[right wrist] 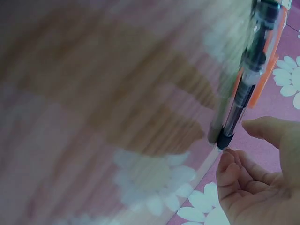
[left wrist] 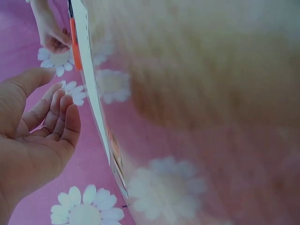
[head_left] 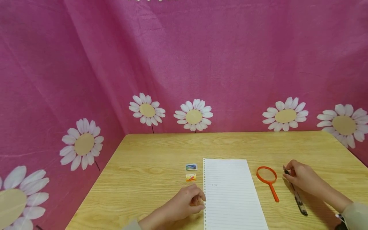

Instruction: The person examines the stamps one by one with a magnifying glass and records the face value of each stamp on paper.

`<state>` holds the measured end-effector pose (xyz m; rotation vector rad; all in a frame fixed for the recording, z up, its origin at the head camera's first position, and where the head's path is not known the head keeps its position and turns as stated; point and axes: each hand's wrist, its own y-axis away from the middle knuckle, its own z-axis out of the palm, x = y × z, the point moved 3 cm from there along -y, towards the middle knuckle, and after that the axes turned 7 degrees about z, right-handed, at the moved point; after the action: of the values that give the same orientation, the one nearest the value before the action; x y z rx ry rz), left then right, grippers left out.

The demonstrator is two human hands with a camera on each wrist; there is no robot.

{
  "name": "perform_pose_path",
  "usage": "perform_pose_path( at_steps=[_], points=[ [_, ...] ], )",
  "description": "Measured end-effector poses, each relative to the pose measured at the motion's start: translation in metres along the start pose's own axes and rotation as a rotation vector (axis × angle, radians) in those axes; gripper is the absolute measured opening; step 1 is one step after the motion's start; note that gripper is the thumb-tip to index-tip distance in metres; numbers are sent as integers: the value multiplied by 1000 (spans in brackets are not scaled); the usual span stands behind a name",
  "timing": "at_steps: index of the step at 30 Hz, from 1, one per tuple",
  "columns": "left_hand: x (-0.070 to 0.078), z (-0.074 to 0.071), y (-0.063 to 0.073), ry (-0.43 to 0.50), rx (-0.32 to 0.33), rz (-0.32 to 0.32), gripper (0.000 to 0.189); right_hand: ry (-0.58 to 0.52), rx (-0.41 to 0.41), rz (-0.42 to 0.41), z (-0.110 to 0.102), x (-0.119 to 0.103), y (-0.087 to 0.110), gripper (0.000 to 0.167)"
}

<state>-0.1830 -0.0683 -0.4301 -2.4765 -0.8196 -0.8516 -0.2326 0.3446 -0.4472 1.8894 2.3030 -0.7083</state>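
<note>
A: What are the hands doing?

B: The right hand [head_left: 306, 177] is at the pen's [head_left: 296, 194] far end, fingers loosely bent, thumb standing clear in the right wrist view, so I see no pinch. The left hand [head_left: 184, 201] is relaxed, half curled around nothing, just beside the sheet [head_left: 231, 195].

A: Which step, then?

B: Taking up the pen or having just let it go, I'd judge; I can't tell which. If taking it, the next move calls for thumb and fingers to close on the barrel and lift.

A: How does it lie?

B: On the surface [head_left: 143, 179], its long axis slanting from the right fingertips toward the person and rightward. Which end writes, I can't tell.

A: And farther out?

B: The magnifier [head_left: 273, 191] is left of the right hand, handle toward the person; the sheet lies between the hands; a blue slip [head_left: 191, 167] and yellow slip [head_left: 191, 177] are beyond the left.
</note>
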Motion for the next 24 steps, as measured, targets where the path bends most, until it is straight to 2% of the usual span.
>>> perform_pose_path(
  at_steps=[7,11,19,24],
  points=[
    [7,9,4,-29,-51,7,12,17,-95,79,-1,5,-4,28],
    [9,13,4,-66,-93,4,14,14,-123,105,0,5,-6,28],
    [10,19,4,-128,-239,19,16,2,-152,157,1,5,-8,23],
    [9,19,4,-139,-262,14,16,0,-162,175,2,3,-8,23]
  ],
)
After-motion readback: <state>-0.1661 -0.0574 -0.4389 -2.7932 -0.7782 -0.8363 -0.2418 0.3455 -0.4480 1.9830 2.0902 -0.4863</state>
